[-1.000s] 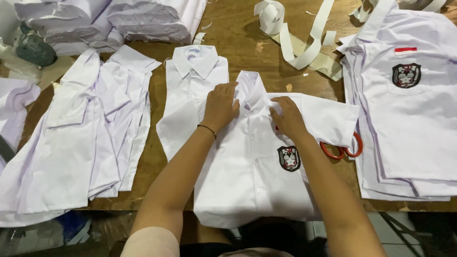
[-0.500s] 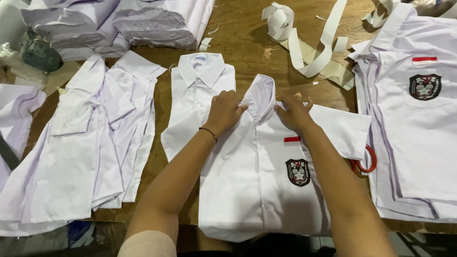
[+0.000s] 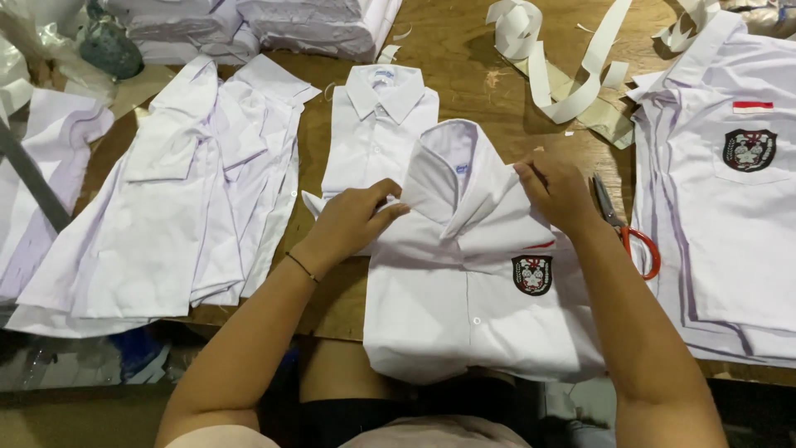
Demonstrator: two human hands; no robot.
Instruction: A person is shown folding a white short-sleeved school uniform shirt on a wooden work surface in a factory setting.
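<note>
A white shirt [image 3: 464,307] with a dark chest badge lies front-up at the near edge of the wooden table [image 3: 464,66], its sides folded in. My left hand [image 3: 352,220] pinches the left side of its raised collar. On the right shoulder, beside the collar, my right hand [image 3: 557,192] grips the cloth. Just behind it, a folded white shirt [image 3: 377,133] lies flat with the collar away from me.
Red-handled scissors [image 3: 630,232] lie right of my right hand. Unfolded badge shirts [image 3: 730,207] are piled at the right, spread white shirts [image 3: 166,207] at the left. Bagged shirt stacks [image 3: 315,25] and white card strips [image 3: 572,75] sit at the back.
The shirt's sleeves and sides have been folded in, making it narrower. Both hands have moved up to the collar and shoulders. The scissors are now uncovered.
</note>
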